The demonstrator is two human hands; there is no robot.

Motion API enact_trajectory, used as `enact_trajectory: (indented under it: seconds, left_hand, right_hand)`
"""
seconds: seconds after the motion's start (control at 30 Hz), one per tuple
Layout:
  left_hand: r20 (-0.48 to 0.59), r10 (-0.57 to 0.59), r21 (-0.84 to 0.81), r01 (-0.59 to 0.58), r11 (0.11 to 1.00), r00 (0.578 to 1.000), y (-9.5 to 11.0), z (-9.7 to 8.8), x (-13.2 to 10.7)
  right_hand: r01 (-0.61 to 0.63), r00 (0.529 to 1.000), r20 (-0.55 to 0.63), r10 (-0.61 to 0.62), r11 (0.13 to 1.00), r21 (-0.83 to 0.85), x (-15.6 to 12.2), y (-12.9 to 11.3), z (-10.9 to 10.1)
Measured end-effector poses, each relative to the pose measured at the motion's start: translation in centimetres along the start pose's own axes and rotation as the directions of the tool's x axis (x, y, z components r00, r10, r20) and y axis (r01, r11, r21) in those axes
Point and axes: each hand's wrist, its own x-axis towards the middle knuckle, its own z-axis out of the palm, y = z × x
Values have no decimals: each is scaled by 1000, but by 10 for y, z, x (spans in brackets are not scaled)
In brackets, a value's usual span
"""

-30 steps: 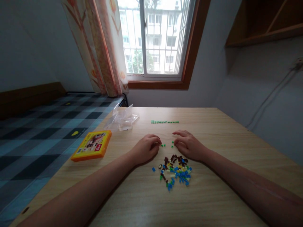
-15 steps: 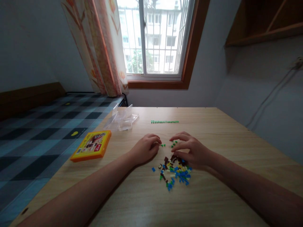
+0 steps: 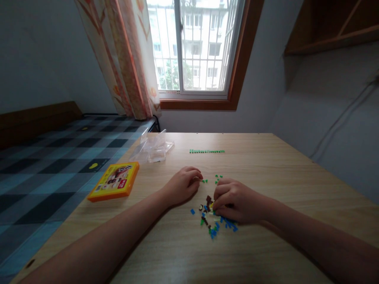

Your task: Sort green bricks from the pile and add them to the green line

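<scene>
Bricks [image 3: 217, 223] in blue, green, brown and pale colours lie in a loose pile on the table [image 3: 266, 169], close in front of the person. The right hand [image 3: 233, 202] rests over the pile's right part. Its fingers are curled down and the tips pinch at the pile's upper edge; I cannot tell whether a piece is between them. The left hand [image 3: 182, 186] lies loosely curled on the table just left of the pile, fingertips beside a stray green brick [image 3: 204, 181]. Whether it grips anything is hidden too. A few green bits [image 3: 219, 177] sit just beyond the right hand, and a green row [image 3: 207, 151] lies well apart, toward the window.

Picking here seems to call for a fingertip pinch on one piece alone, lifted straight up so the neighbours are not dragged or flicked away. The palm covers much of the heap, so spreading it flatter would likely make single pieces easier to find. The left hand could steady the heap's edge.
</scene>
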Motion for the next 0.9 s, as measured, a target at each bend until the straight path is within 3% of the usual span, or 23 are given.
enact_trajectory:
  seconds: [0.3, 0.4, 0.57, 0.73, 0.9]
  left_hand:
    - [-2, 14, -2, -14, 1000, 1000, 0, 0, 0]
    - [-3, 18, -4, -18, 1000, 1000, 0, 0, 0]
    - [13, 19, 14, -20, 1000, 1000, -2, 1, 0]
    - [15, 41, 12, -41, 999, 999, -1, 0, 0]
    - [27, 56, 25, -56, 998, 998, 1, -1, 0]
  right_hand:
    - [-4, 999, -48, 9, 996, 89, 3, 1, 2]
    - [-96, 985, -132, 108, 991, 91, 0, 16, -5]
    - [-263, 942, -246, 227, 957, -123, -16, 56, -18]
    - [-336, 932, -216, 293, 920, -201, -22, 71, -16]
    - [-362, 919, -193, 343, 930, -69, -18, 71, -8]
